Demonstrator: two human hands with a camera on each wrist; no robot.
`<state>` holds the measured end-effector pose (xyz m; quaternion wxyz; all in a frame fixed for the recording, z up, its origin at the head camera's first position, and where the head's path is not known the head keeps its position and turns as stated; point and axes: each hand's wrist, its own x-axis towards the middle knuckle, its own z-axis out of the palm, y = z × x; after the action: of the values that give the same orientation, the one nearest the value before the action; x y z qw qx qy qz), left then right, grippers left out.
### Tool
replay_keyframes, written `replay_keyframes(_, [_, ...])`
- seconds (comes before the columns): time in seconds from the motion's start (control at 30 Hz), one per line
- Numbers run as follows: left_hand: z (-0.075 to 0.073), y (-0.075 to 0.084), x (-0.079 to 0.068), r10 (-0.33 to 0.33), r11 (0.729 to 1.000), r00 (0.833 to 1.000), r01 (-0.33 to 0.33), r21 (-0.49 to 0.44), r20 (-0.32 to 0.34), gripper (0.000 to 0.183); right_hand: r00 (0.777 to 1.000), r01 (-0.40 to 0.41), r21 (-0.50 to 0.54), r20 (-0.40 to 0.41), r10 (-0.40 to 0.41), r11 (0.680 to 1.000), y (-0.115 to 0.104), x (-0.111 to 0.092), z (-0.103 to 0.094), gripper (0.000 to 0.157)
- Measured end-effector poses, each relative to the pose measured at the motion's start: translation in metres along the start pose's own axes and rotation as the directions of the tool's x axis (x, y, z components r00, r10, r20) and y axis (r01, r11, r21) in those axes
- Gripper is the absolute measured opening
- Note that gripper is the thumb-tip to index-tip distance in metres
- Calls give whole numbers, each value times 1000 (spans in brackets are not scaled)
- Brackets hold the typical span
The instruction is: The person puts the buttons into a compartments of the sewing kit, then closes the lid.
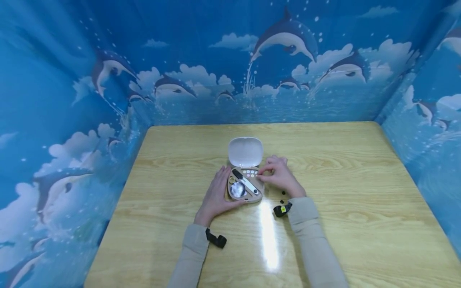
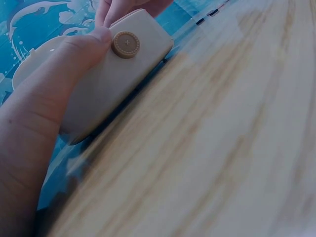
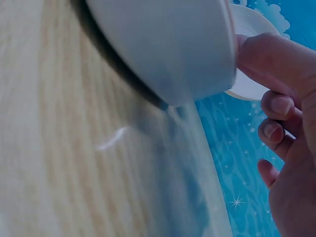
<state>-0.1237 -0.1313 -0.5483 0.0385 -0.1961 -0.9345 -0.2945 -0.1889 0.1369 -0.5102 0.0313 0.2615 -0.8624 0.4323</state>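
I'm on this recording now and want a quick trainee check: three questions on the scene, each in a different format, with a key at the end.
1. True or false: the lid of the pale case stands open.

2. Where do the small dark pieces lie?
A) inside the case
B) on the table, to the right of the case
C) on the lid

3. Short answer: which hand has its thumb beside the round tan knob on the case?

Key:
1. True.
2. B.
3. The left hand.
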Motion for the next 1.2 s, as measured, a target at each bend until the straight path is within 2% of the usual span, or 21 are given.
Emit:
replay_keyframes(0.2, [-1, 1, 0, -7, 1000, 1000, 7, -5, 13, 124, 999, -26, -59, 19, 27, 998, -2, 0, 5, 11])
replay_keyframes(0.53, [-3, 2, 0, -10, 1000, 1000, 10, 0, 11, 124, 999, -32, -100, 0, 32, 995, -6, 2, 5, 13])
replay_keyframes(0.8, [-2, 0, -1, 5, 1000, 1000, -5, -2, 7, 124, 998, -65, -93, -6, 65, 994, -8, 2, 6, 13])
replay_keyframes(1.2, [0, -1, -1, 19, 1000, 1000, -19, -9, -7, 123, 998, -58, -86, 1, 58, 995, -7, 0, 6, 12])
